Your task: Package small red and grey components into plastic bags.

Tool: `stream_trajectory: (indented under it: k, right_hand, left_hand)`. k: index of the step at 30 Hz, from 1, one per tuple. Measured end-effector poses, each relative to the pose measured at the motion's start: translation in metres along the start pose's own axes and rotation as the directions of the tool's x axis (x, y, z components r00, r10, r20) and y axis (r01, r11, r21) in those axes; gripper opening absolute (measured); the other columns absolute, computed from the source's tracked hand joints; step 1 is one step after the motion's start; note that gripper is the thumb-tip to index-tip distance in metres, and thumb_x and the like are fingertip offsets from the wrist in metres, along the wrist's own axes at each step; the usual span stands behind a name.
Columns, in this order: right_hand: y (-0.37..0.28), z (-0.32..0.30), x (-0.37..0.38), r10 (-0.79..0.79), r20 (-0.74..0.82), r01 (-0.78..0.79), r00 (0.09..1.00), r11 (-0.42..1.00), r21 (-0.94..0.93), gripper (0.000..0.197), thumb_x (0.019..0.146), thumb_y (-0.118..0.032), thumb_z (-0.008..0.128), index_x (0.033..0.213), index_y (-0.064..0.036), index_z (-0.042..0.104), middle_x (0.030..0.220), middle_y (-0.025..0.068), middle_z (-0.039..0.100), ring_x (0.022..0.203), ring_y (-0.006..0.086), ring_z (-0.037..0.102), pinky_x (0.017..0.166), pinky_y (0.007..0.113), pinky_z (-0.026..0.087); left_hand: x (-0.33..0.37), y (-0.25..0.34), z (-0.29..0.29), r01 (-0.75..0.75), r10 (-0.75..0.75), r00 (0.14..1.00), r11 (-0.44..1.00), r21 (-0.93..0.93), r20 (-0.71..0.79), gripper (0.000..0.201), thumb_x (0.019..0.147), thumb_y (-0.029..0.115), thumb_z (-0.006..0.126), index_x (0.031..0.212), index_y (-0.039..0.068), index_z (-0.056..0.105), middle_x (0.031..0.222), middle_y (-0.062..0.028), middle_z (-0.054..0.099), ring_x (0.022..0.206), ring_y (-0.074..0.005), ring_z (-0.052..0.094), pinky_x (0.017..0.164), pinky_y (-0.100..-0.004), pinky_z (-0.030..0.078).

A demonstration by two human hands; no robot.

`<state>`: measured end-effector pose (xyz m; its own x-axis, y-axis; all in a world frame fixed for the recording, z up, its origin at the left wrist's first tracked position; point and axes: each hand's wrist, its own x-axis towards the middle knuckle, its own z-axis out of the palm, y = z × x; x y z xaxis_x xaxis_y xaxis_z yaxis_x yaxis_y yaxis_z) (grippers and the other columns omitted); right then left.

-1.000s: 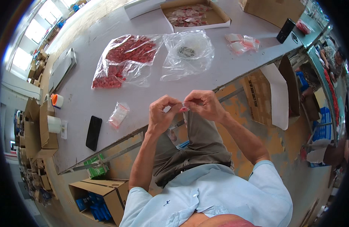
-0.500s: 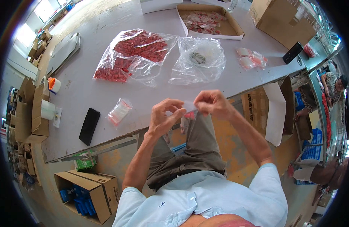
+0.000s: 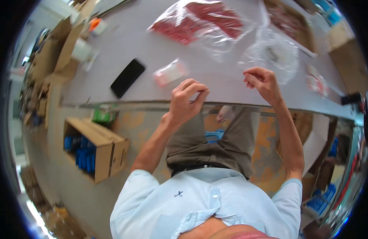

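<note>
Left hand: the left hand (image 3: 186,101) is raised at the near edge of the tabletop (image 3: 152,51), fingers curled in, thumb and forefinger tips pinched together. Whether anything is caught in that grip I cannot tell; the picture is blurred there.
Right hand: the right hand (image 3: 263,81) hangs over the tabletop's near edge, well apart from the left, fingers bent and tips drawn together. What its grip encloses, if anything, cannot be made out.
Small bag: a small clear bag with pink-red contents (image 3: 171,72) lies flat on the tabletop, just beyond the left hand and apart from it. It is the thing nearest that hand.
Clear bag: a crumpled clear plastic bag with a few dark bits inside (image 3: 273,53) lies on the tabletop just beyond the right hand.
Large bag: a large clear bag filled with red pieces (image 3: 200,24) lies farther back, left of the crumpled one.
Phone: a black phone (image 3: 127,77) lies flat near the tabletop's front edge, left of the small bag.
Far right: another small packet with red in it (image 3: 316,81) lies right of the right hand; a shallow cardboard tray (image 3: 295,28) sits behind it.
Floor: an open cardboard box with blue items (image 3: 94,147) stands on the floor, below the tabletop on the person's left.
</note>
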<state>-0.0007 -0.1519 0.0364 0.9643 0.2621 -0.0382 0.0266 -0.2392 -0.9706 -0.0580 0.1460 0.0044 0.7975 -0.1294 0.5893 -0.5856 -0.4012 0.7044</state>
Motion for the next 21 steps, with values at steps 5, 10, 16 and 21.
stream_trajectory:
  k: [5,10,16,21]
  right_hand:
    - [-0.004,0.082,0.027,-0.092,0.103,0.104,0.99,0.988,-0.117,0.014,0.096,-0.007,0.07,0.107,-0.0003,0.076,0.088,0.0065,0.074,0.075,0.0118,0.069,0.07,0.028,0.056]
    - [-0.016,0.144,0.079,-0.386,0.183,0.422,0.904,0.873,-0.242,0.016,0.095,-0.007,0.069,0.108,-0.003,0.077,0.088,0.0102,0.077,0.077,0.0202,0.072,0.073,0.034,0.058]
    - [-0.013,0.174,0.115,-0.104,0.237,0.191,0.966,0.904,-0.384,0.021,0.089,-0.021,0.076,0.099,-0.0034,0.079,0.085,0.012,0.076,0.076,0.0239,0.073,0.074,0.036,0.058]
    - [-0.025,0.174,0.113,-0.07,0.215,0.185,0.974,0.791,-0.583,0.025,0.084,-0.026,0.08,0.091,-0.0023,0.079,0.083,0.0119,0.076,0.074,0.0205,0.072,0.069,0.035,0.058]
  left_hand:
    - [-0.026,-0.019,-0.061,-0.169,0.201,0.977,0.932,0.321,-0.067,0.017,0.082,-0.004,0.08,0.095,0.004,0.074,0.094,-0.0076,0.071,0.09,-0.0273,0.067,0.08,-0.0378,0.055]
    - [-0.022,-0.034,-0.078,0.015,0.101,0.979,0.831,0.556,-0.178,0.016,0.082,0.002,0.08,0.097,0.005,0.075,0.103,-0.0085,0.07,0.101,-0.029,0.064,0.089,-0.0407,0.052]
    - [-0.02,-0.054,-0.064,0.208,-0.126,0.968,0.891,0.405,-0.219,0.013,0.084,0.006,0.079,0.097,0.005,0.077,0.107,-0.0085,0.069,0.101,-0.0297,0.063,0.088,-0.0414,0.054]
    - [-0.016,-0.055,-0.062,0.156,-0.061,0.975,0.873,0.462,-0.214,0.013,0.084,0.008,0.08,0.096,0.005,0.076,0.105,-0.0078,0.069,0.101,-0.029,0.063,0.087,-0.0416,0.055]
